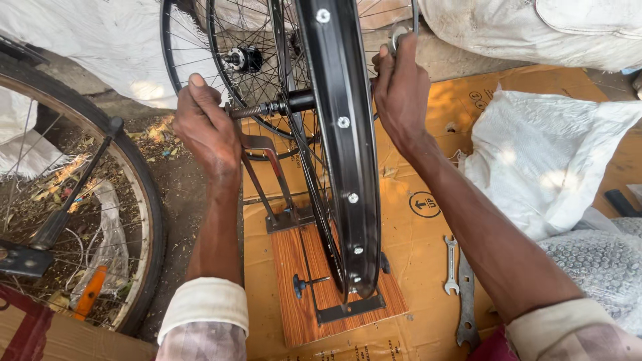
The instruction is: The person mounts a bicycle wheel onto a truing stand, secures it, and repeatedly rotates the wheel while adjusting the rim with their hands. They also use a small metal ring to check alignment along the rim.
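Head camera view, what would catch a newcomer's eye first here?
The black wheel rim standing upright in a metal stand on a wooden board, dead centre. The left hand grips at the axle, and the right hand is at the rim's far side. Two wrenches lie on the cardboard to the right.

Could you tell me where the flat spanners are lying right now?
In the head view, the spanners lie on the cardboard at lower right, just right of the wooden stand base and beside the right forearm, with the white sacking beyond.
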A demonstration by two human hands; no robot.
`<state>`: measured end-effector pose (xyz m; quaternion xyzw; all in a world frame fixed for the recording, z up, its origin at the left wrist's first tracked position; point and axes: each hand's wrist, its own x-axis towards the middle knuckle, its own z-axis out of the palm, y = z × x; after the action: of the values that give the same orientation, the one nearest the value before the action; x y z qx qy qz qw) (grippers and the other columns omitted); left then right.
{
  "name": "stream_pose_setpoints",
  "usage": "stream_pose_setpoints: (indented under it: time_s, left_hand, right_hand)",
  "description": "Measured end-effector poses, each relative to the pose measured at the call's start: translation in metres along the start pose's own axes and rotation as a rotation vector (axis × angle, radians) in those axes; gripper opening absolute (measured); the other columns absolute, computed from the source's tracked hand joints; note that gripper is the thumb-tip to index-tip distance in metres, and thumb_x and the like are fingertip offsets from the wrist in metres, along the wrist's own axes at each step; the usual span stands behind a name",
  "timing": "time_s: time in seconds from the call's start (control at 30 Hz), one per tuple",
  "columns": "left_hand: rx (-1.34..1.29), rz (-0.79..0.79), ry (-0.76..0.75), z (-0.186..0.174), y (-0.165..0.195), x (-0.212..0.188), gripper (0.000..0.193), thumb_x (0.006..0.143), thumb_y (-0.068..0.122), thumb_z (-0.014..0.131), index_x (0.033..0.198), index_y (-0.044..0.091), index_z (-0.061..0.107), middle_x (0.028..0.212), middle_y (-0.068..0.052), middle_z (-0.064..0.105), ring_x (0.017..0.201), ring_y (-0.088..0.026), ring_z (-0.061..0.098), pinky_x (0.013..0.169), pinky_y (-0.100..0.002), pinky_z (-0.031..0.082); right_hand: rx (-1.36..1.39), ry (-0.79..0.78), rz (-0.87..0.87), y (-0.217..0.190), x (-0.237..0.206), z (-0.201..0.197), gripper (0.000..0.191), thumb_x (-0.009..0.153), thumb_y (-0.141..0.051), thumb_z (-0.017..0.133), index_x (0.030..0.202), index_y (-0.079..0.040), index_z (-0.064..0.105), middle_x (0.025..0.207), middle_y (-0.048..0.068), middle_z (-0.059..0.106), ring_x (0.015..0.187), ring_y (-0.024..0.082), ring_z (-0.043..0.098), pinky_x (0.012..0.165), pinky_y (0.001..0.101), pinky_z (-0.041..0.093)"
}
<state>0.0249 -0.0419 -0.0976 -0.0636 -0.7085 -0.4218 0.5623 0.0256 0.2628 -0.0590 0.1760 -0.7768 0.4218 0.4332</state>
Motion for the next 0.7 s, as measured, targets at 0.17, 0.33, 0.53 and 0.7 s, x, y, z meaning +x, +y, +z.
stream_pose_setpoints:
  time_s: [0.17, 0.33, 0.53, 0.7]
  left_hand:
    - [0.148, -0.384, -0.092, -0.011, 0.035, 0.016, 0.065, 0.111, 0.050, 0.035, 0.086, 0.005, 0.075, 0.059, -0.013, 0.059, 0.050, -0.023, 0.049, 0.054, -0.046, 0.044]
    - [0.033, -0.824, -0.434, -0.021, 0.066, 0.075, 0.069, 0.103, 0.061, 0.041, 0.095, 0.000, 0.073, 0.070, -0.010, 0.071, 0.059, -0.018, 0.065, 0.069, -0.042, 0.055]
    - [0.456, -0.898, -0.819, -0.003, 0.063, 0.081, 0.057, 0.103, 0.050, 0.045, 0.099, -0.003, 0.063, 0.072, -0.009, 0.064, 0.056, -0.017, 0.059, 0.053, -0.040, 0.051]
    - [0.399, -0.466, -0.461, -0.005, 0.021, 0.043, 0.056, 0.111, 0.041, 0.041, 0.076, 0.002, 0.061, 0.063, -0.009, 0.057, 0.046, -0.019, 0.048, 0.043, -0.034, 0.038]
  right_hand:
    - [-0.393, -0.557, 0.380, 0.004, 0.056, -0.009, 0.045, 0.114, -0.036, 0.055, 0.102, 0.006, 0.064, 0.064, 0.016, 0.066, 0.053, 0.023, 0.067, 0.047, 0.0301, 0.051]
    - [-0.183, -0.209, 0.092, 0.008, 0.019, -0.001, 0.022, 0.113, -0.016, 0.049, 0.107, 0.004, 0.057, 0.074, 0.014, 0.069, 0.058, 0.022, 0.070, 0.045, 0.0318, 0.053]
    - [-0.061, -0.130, 0.123, 0.000, 0.009, -0.003, 0.024, 0.111, -0.016, 0.054, 0.102, 0.006, 0.053, 0.065, 0.017, 0.063, 0.054, 0.023, 0.067, 0.045, 0.0355, 0.051]
    - [-0.175, -0.564, 0.473, 0.012, 0.059, -0.004, 0.029, 0.107, -0.020, 0.051, 0.090, 0.001, 0.061, 0.067, 0.014, 0.068, 0.057, 0.022, 0.074, 0.048, 0.0367, 0.062]
